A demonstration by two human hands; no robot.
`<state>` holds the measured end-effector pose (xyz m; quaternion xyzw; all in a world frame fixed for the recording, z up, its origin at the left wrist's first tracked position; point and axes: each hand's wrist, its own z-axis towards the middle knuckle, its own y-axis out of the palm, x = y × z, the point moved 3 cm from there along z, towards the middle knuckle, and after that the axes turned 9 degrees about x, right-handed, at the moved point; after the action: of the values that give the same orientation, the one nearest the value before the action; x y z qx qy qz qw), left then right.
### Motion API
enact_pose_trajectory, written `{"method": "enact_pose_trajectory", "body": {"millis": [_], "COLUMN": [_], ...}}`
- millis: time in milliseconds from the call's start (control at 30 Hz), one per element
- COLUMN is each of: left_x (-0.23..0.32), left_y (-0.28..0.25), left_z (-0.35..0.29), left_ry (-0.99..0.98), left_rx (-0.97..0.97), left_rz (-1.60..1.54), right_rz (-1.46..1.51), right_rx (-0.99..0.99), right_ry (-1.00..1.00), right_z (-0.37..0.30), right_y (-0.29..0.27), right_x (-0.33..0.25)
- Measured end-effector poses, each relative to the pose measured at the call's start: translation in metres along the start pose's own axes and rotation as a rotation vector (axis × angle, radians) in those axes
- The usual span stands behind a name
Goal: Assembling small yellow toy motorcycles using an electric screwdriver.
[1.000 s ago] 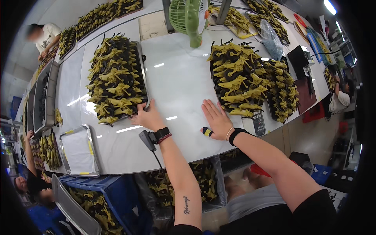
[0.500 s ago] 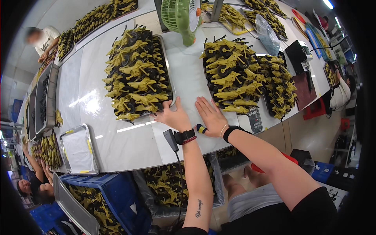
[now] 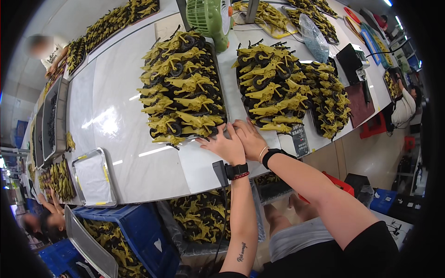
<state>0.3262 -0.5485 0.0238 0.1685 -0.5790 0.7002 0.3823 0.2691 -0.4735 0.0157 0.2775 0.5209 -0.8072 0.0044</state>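
A metal tray (image 3: 227,111) holds rows of yellow toy motorbike-like parts with black wheels (image 3: 183,88). At its near right corner is my left hand (image 3: 227,146), fingers along the near edge and thumb pointing up beside the corner; it grips the tray there, though the fingertips are partly hidden. My right hand (image 3: 251,142) rests open with extended fingers, its fingertips just beyond the left thumb and close to a second loaded stack of the same yellow parts (image 3: 273,88). The two hands touch or overlap.
A green fan (image 3: 208,23) stands behind the trays. Another yellow stack (image 3: 327,99) and a dark box (image 3: 300,141) lie to the right. At left is a paper-lined tray (image 3: 92,180). Blue crates (image 3: 139,236) stand below the table edge. Other people work at both sides.
The left loaded tray has slid to the right, closer to the second stack, together with my left hand. My right hand has stayed nearly in place, and the hands now meet.
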Motion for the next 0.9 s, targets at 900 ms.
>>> {"method": "enact_pose_trajectory", "body": {"millis": [900], "left_x": [0.021], "left_y": [-0.127], "left_z": [-0.23], "left_ry": [0.182], "left_rx": [-0.386], "left_rz": [-0.067], "right_rz": [-0.015], "right_rx": [0.141], "right_ry": [-0.08], "right_z": [-0.012], "right_y": [0.001], "right_x": [-0.001]}}
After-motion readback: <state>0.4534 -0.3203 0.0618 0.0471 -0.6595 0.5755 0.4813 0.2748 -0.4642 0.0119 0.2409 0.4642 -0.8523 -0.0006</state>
